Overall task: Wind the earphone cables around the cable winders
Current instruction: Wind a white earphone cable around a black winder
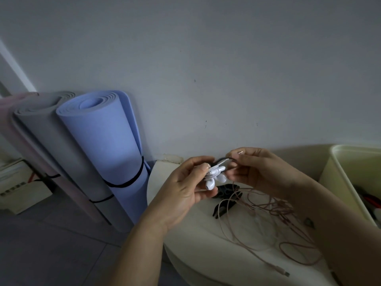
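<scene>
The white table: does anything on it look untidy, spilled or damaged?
Yes: the pink cable lies in a loose tangle across the white table, and its plug is close to the front edge. The black winders next to it look unused. I see nothing spilled or broken.

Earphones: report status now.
Left hand holds white earphones, wound. Right hand pinches their winder. Pink cable loose on table, unwound.
</scene>
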`<state>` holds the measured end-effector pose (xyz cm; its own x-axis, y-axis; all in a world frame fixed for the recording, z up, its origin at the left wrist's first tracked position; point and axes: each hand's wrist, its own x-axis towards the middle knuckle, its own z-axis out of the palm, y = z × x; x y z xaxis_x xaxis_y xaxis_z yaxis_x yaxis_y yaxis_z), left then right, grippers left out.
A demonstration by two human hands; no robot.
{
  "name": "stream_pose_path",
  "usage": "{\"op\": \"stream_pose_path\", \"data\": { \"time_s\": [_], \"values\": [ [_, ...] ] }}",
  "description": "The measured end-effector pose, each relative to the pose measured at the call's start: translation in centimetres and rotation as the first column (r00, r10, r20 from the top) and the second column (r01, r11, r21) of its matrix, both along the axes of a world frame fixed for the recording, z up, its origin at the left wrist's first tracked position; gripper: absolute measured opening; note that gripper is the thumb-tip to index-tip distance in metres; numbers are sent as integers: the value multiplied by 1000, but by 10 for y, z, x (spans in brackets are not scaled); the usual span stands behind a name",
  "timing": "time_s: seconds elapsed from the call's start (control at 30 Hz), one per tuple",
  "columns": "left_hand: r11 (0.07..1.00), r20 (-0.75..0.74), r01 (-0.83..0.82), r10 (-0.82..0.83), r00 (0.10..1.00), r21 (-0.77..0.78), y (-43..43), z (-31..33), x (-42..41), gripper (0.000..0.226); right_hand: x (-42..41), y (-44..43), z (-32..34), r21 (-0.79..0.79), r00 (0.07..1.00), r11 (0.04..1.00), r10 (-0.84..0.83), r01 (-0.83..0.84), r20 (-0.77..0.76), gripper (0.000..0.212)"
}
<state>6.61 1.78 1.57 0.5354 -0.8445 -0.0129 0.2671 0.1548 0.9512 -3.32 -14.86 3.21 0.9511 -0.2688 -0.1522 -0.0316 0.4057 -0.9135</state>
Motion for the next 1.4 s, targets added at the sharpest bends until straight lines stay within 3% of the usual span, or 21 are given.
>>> {"op": "stream_pose_path", "data": {
  "time_s": [0.1,0.2,0.27,0.33,0.43,0.6,0.7,0.93,1.1,1.13,1.27,1.4],
  "values": [
    [1000,-32,15,-15,999,11,1,-2,3,13,0,4,-2,-23,995,996,89,-90,-42,14],
    [990,81,23,-34,996,137,4,-4,6,25,3,9,0,-233,997,971,39,-54,-67,11],
    [979,153,-8,-23,988,203,6,-4,9,37,4,14,3,-517,996,856,-41,-8,-83,7],
    [970,174,-88,49,984,227,6,-6,10,46,6,19,5,-686,993,727,-100,36,-54,6],
    [946,133,-222,195,972,235,1,-11,11,49,8,25,3,-699,992,709,-123,96,12,10],
    [945,-130,-258,287,949,199,-6,-8,4,35,7,33,3,-755,997,652,-60,71,42,21],
    [930,-88,-306,328,940,202,-11,-6,-2,26,9,38,0,-781,994,616,-88,104,63,19],
    [869,38,-427,431,901,250,-17,-3,-8,29,12,44,-5,-787,976,579,-151,215,156,18],
    [872,52,-426,427,903,239,-15,0,-12,30,14,51,-5,-868,957,402,-96,290,275,11],
    [878,33,-413,418,908,240,-15,1,-13,31,14,52,-5,-866,958,411,-100,284,267,13],
    [951,-180,-267,294,939,156,-13,8,-19,43,14,50,1,-757,980,622,-120,199,160,17],
    [997,-115,-79,78,990,-7,-9,11,-18,71,11,43,4,-697,982,693,-168,183,91,20]
  ]
}}
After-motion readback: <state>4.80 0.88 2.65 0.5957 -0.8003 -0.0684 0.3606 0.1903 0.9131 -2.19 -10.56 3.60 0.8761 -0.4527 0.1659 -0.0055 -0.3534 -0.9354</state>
